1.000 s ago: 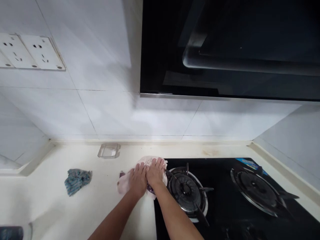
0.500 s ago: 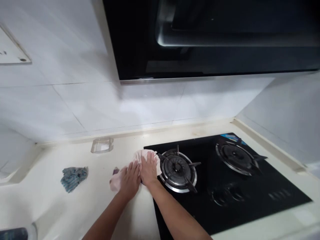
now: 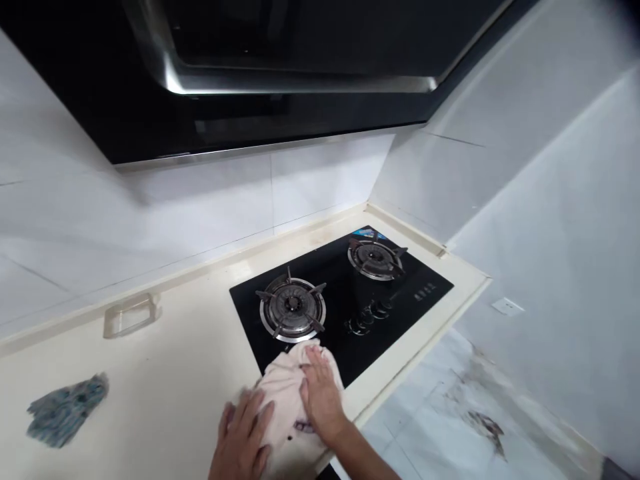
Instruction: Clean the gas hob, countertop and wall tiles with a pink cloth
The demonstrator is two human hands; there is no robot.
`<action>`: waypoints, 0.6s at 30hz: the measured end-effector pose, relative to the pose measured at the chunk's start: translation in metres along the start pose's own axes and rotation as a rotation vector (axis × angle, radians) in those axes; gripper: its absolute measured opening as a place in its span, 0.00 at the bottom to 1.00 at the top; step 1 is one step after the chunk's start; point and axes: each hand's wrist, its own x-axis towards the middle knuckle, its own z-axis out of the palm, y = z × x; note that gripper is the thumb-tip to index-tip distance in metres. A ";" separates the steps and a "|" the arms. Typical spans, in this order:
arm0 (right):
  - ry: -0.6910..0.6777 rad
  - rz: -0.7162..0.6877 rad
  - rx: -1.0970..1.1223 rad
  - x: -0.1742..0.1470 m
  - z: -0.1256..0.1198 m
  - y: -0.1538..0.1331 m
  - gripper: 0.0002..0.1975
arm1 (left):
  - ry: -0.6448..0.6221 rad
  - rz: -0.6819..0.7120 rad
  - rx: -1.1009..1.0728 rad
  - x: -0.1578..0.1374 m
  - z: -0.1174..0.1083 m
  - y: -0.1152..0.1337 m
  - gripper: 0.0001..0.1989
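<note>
A pale pink cloth point(image 3: 285, 387) lies bunched over the near left corner of the black gas hob point(image 3: 345, 347) and the counter beside it. My right hand point(image 3: 323, 397) rests flat on the cloth's right part, fingers stretched out. At the cloth's left edge is my left hand point(image 3: 243, 437), its fingers spread and touching the fabric. Just beyond the cloth is the left burner point(image 3: 293, 308), with its metal ring and pan supports. Dark marks show on the cloth between the hands.
A crumpled blue-grey cloth point(image 3: 67, 410) lies on the cream counter point(image 3: 170, 387) at left. A clear plastic tray point(image 3: 131, 317) stands near the wall. The right burner point(image 3: 376, 259) and knobs point(image 3: 370, 317) are farther right. A black range hood point(image 3: 300, 110) hangs above.
Both hands and the pink cloth have moved from the hob's left edge towards its near left corner. The cloth is more spread out. The view has turned right, bringing the floor into sight.
</note>
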 end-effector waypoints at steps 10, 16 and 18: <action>-0.125 0.448 -0.149 0.028 -0.052 0.054 0.29 | 0.030 -0.102 -0.256 0.059 0.026 0.046 0.18; -0.110 0.401 -0.040 0.023 -0.035 0.021 0.26 | 0.067 -0.091 -0.332 0.065 0.048 0.049 0.19; -0.109 0.387 0.006 0.038 -0.034 0.033 0.22 | 0.058 -0.049 -0.320 0.071 0.054 0.055 0.22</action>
